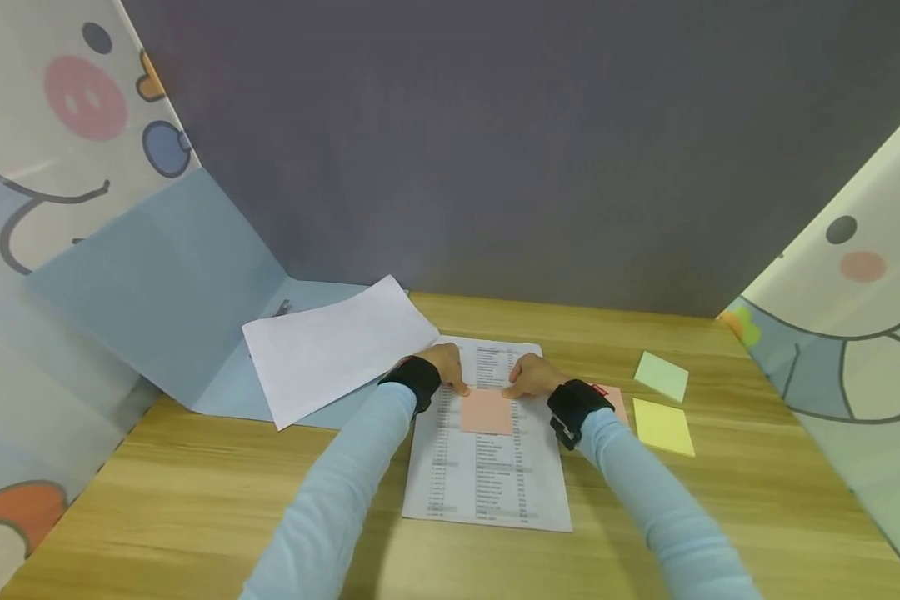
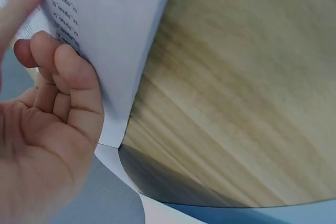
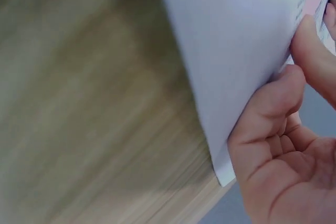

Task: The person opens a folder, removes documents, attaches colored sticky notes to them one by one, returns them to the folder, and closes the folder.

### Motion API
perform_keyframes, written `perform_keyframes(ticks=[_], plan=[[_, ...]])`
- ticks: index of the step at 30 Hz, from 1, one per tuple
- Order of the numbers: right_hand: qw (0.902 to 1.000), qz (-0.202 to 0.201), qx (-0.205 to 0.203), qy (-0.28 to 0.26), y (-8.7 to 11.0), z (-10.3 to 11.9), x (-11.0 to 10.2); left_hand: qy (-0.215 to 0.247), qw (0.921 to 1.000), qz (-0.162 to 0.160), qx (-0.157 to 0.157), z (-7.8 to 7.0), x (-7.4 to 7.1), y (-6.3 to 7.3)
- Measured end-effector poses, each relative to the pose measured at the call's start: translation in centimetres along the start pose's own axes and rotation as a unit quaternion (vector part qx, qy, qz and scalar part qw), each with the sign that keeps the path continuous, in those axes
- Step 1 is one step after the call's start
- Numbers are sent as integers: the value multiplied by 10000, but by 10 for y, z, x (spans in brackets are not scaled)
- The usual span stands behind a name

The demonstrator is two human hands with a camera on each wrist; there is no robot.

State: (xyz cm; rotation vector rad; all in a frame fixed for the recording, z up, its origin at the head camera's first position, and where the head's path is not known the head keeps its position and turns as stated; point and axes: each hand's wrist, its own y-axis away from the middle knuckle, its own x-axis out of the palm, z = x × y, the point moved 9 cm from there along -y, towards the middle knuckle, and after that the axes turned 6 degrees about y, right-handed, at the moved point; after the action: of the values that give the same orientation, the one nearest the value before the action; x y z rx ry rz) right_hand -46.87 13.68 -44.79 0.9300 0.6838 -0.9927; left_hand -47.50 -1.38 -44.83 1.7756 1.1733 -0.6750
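Note:
A pink sticky note [image 1: 487, 412] lies over the middle of a printed sheet [image 1: 487, 492] with rows of text. My left hand [image 1: 447, 365] pinches the note's upper left corner, its thumb on the paper. At the upper right corner my right hand [image 1: 534, 377] pinches it likewise. In the left wrist view the left hand [image 2: 52, 119] has its other fingers curled, resting by the sheet. The right wrist view shows the right hand [image 3: 286, 145] with curled fingers against the sheet and its thumb near the pink edge. The index fingertips are hidden.
A yellow pad [image 1: 663, 427] and a pale green pad [image 1: 662, 377] lie on the wooden table [image 1: 217, 508] at right. Another pink pad [image 1: 613, 400] is partly behind the right wrist. An opened blue folder [image 1: 172, 283] with a white sheet [image 1: 341, 346] stands at left. A grey panel [image 1: 495, 158] borders the back.

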Motion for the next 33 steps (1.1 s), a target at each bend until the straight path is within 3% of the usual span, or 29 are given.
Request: perform_keyframes(ticks=[7,14,27,33], plan=[[9999,-22,75,103,-3,-3,8,36,9999,-103,-27,-7,2,5],[9992,-62,361,186,-6,-3,17,-331,9990,-304,7,-8,6,0],[9982,33,438,409,-4,2,13,-352,9988,-266,-196,-8,2,3],[9977,102,536,407,-4,3,14,-55,9993,-97,-345,-4,3,4]])
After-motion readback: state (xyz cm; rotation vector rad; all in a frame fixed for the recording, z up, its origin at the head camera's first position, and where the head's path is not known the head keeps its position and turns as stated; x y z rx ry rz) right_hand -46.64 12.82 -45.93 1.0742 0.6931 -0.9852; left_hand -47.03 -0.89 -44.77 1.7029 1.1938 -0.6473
